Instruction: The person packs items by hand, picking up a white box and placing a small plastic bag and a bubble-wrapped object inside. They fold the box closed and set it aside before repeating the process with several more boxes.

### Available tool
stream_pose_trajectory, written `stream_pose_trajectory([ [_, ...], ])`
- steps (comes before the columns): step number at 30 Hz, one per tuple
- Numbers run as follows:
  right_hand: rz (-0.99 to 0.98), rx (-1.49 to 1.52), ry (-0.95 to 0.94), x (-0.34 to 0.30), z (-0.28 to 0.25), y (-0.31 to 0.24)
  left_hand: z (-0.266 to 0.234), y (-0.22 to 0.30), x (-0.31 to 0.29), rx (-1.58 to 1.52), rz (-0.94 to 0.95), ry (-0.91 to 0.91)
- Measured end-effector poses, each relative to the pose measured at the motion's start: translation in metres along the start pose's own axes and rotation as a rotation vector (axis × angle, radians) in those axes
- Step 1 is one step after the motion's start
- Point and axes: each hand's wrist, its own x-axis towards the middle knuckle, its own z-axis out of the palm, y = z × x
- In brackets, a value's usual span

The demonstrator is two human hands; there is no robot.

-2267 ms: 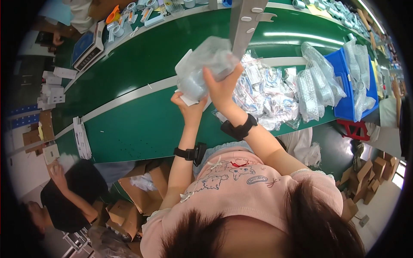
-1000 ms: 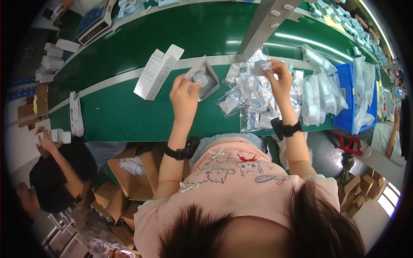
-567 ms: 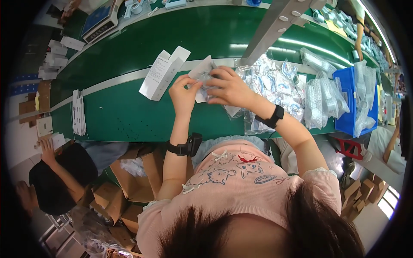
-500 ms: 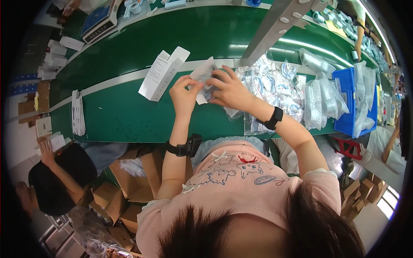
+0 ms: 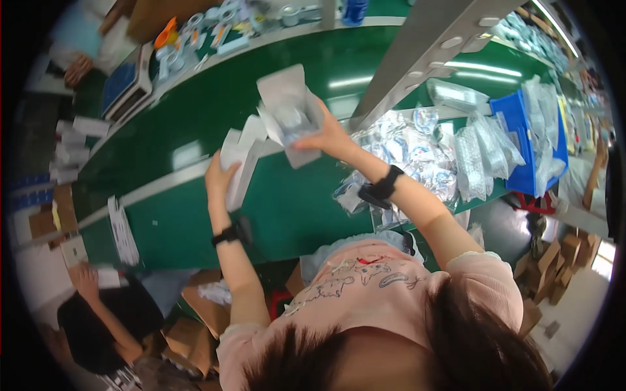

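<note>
In my right hand (image 5: 328, 135) is an open white carton (image 5: 305, 158), tilted with its flaps spread, above the metal strip along the bench. Something clear and bluish, perhaps a plastic bag, shows blurred inside it. My left hand (image 5: 218, 181) is closed round the side of a second white carton (image 5: 242, 171), which stands at a slant to the left with its top flaps up. The fingers behind this carton are partly hidden. A gap separates the two hands.
Clear bags with blue-and-white contents (image 5: 417, 156) lie to the right, beside bubble-wrap pouches (image 5: 473, 159) and a blue bin (image 5: 515, 140). A metal post (image 5: 417, 58) rises behind. Flat white cartons (image 5: 122, 231) lie left; a co-worker's hand (image 5: 85, 281) is beyond.
My left hand has let go of the carton in my right hand and moved left onto the second carton. My right hand has raised its carton, now opened toward me. The view has shifted.
</note>
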Motion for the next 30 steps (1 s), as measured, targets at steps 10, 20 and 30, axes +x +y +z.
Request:
stream_pose_trajectory([
  [10, -0.125, -0.504, 0.541, 0.071, 0.001, 0.047, 0.062, 0.054, -0.063, 0.132, 0.078, -0.016],
  [20, 0.190, -0.482, 0.221, -0.151, -0.157, -0.039, 0.063, 0.108, -0.068, -0.306, 0.220, -0.030],
  [30, 0.940, -1.477, 0.461, -0.225, -0.286, 0.002, 0.087, 0.157, -0.085, -0.394, 0.254, 0.055],
])
